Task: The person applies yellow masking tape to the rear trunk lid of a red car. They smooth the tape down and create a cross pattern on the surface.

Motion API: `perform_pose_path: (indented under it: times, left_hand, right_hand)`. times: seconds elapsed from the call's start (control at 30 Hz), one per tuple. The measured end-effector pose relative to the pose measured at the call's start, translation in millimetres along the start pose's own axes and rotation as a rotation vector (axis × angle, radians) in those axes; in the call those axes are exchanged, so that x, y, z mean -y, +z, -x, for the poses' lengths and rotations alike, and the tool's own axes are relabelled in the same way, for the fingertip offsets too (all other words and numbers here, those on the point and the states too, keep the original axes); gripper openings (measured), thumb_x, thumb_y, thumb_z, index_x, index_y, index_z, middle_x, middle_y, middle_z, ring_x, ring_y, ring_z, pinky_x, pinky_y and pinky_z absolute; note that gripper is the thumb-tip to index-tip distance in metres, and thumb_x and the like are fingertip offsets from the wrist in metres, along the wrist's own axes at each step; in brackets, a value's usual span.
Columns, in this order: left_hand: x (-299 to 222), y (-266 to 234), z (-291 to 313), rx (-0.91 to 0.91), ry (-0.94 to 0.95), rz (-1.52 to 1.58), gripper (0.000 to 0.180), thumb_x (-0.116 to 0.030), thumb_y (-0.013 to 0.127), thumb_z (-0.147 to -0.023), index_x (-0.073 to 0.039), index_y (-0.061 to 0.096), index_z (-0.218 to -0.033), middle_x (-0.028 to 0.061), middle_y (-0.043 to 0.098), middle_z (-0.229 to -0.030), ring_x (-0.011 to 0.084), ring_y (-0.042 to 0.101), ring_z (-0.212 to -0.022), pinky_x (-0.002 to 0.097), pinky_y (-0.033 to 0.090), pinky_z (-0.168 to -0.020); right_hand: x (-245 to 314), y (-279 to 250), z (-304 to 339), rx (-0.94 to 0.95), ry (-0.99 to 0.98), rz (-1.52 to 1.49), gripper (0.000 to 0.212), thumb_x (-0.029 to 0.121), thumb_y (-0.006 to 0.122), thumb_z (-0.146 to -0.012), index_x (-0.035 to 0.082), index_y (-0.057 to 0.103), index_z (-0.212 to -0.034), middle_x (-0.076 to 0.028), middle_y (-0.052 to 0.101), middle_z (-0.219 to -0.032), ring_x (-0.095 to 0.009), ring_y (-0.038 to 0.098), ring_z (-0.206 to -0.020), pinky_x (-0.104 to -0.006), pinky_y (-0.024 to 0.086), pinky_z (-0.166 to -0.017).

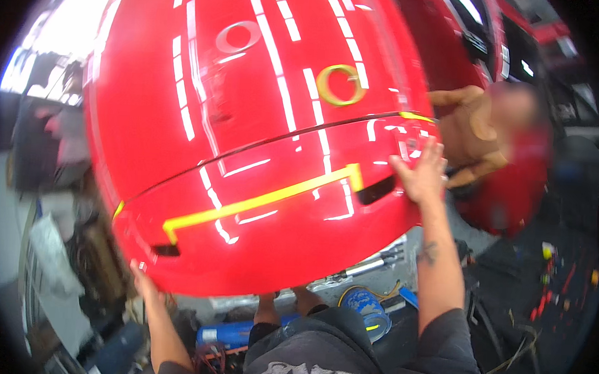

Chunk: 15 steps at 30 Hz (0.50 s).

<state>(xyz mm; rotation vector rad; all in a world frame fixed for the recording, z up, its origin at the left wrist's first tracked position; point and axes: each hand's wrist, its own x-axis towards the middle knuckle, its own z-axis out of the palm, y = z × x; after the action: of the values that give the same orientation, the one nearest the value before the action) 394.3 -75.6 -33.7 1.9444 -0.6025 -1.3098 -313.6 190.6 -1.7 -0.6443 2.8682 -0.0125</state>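
In front of me is the glossy red front of a car, its bumper [269,253] meeting the hood [280,47] along a dark seam. An angled strip of yellow masking tape [261,204] crosses the bumper between two dark openings. My right hand [423,172] rests on the bumper's right corner, fingers spread and holding nothing. At the lower left corner, my left hand [148,286] lies against the bumper's side with a finger stretched out; part of it is hidden. A yellow tape roll [323,85] and a silver ring-shaped thing [222,41] show on the hood.
Another person [482,132] is beside the car's right side, an arm reaching toward it. By my feet stand a blue bucket [369,309] and a blue cylinder [227,334]. Small tools and parts [548,295] lie on the dark floor at right; clutter lines the left.
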Motion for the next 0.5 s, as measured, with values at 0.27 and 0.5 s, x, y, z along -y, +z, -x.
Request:
perform_pose_path:
  times: [0.27,0.5]
  left_hand:
    - [35.1,-46.2,16.3,-0.016,0.020,0.325,0.102,-0.080,0.060,-0.093,-0.009,0.035,-0.162,0.0146,0.045,-0.162,0.0342,0.047,-0.144,0.0616,0.041,-0.115]
    - [128.2,25.9,128.4,0.125,-0.173,0.476,0.066,-0.057,0.057,-0.107,-0.013,0.046,-0.155,0.0109,0.056,-0.150,0.0245,0.057,-0.135,0.0475,0.046,-0.112]
  right_hand:
    - [-13.3,10.5,-11.4,0.001,-0.037,-0.028,0.119,0.081,0.062,-0.088,0.011,0.012,-0.171,-0.029,0.020,-0.173,-0.060,0.029,-0.152,-0.0644,0.030,-0.123]
    - [-50.9,34.9,-47.1,-0.062,-0.168,-0.058,0.120,0.079,0.062,-0.090,0.004,0.012,-0.170,-0.036,0.021,-0.170,-0.052,0.025,-0.157,-0.0550,0.023,-0.128]
